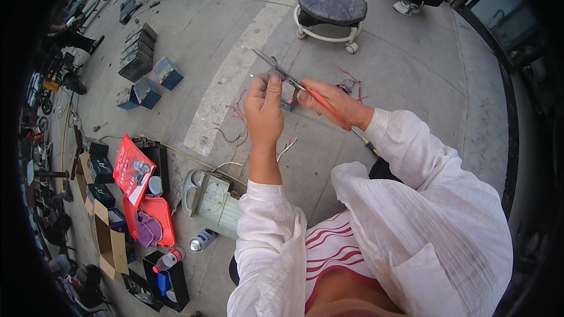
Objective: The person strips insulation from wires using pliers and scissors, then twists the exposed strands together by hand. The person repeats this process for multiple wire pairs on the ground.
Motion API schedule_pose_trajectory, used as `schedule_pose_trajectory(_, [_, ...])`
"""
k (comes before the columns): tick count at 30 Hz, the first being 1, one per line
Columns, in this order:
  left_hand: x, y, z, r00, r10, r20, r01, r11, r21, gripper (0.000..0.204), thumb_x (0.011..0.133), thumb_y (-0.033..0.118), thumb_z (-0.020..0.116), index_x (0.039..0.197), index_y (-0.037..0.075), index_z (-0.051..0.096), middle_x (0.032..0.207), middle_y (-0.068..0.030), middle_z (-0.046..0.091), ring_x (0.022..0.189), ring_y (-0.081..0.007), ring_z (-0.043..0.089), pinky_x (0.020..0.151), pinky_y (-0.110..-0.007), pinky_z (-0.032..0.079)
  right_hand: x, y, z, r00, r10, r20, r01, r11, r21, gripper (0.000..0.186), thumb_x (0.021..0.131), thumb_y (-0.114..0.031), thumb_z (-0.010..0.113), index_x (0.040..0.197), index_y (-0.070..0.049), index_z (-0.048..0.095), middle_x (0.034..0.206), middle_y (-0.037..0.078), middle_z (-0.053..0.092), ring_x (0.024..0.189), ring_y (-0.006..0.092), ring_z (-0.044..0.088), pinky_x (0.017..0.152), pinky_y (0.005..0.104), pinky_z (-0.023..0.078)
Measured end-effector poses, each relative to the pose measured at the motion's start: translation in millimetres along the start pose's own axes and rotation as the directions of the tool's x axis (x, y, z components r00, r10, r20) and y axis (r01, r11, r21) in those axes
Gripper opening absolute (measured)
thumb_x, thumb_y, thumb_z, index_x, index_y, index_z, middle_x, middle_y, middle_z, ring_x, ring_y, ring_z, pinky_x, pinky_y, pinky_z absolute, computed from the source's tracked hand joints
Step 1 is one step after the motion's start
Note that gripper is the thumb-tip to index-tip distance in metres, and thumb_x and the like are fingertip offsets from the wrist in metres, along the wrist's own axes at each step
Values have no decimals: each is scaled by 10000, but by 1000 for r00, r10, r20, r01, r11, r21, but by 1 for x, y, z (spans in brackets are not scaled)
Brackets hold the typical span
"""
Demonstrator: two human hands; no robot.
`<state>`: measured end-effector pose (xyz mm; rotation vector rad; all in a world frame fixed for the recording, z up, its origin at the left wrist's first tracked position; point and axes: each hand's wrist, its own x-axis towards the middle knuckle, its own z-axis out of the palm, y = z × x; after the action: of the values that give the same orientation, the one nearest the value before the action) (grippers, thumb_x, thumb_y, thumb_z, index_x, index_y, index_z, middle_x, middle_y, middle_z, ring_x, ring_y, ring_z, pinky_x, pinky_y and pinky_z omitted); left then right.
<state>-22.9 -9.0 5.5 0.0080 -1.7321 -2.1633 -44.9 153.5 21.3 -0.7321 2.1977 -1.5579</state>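
Note:
Red-handled scissors (326,107) are in my right hand (343,104), its fingers closed around the handles. Their metal blades point up and to the left, passing just by the thumb of my left hand (264,104). That hand is closed, thumb pressed against curled fingers; whatever it pinches is too small to name. Under and around both hands, cut pieces of red and dark wire (236,137) lie on the concrete. More red wires (351,84) lie beyond my right wrist. A dark object between the hands is mostly hidden.
A round black stool on casters (332,4) stands ahead, with a person's shoes (406,6) at the far right. Blue-sided battery blocks (168,74) sit left. Nearer are a pale green plastic case (218,202), a spray can (203,240), a red tray (167,223) and open cartons (111,252).

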Motion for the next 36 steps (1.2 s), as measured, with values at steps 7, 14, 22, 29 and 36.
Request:
schedule_pose_trajectory(7, [7,-5,-17,987,-57,148,65,996,-55,198,971,158,556,977,-26,627,795,-24,599,725,-105,544,669,-255,446,2,1,-6,999,32,-35,-38,981,-190,532,917,-534,588,913,-4,546,754,106,548,709,190,516,671,338,452])
schedule_pose_trajectory(14, [5,6,-11,988,119,101,-152,878,454,194,915,154,616,884,-38,622,747,-92,588,720,-118,542,632,-292,438,4,5,-7,995,87,-47,-97,954,-284,577,887,-574,599,928,-1,556,760,101,549,710,191,516,655,348,442])
schedule_pose_trajectory(22, [-4,10,2,994,109,-19,-88,883,461,430,830,216,760,625,25,434,573,33,387,569,-66,317,487,-247,266,3,3,-3,996,72,-47,-82,954,-290,559,884,-538,627,859,9,516,694,126,485,651,219,472,623,360,416])
schedule_pose_trajectory(29, [-13,5,12,970,186,-159,-122,931,346,476,843,240,763,584,53,410,561,49,364,540,-56,296,467,-246,241,4,6,1,987,53,-154,-66,994,-84,465,942,-443,594,842,1,499,709,83,468,677,170,445,631,341,400])
schedule_pose_trajectory(36, [2,8,2,979,-136,-151,129,990,-55,234,873,225,725,887,17,618,623,42,483,497,-40,391,457,-203,318,0,1,-4,996,55,-69,-69,975,-213,439,963,-426,567,853,-4,518,733,80,484,702,153,456,650,329,409])
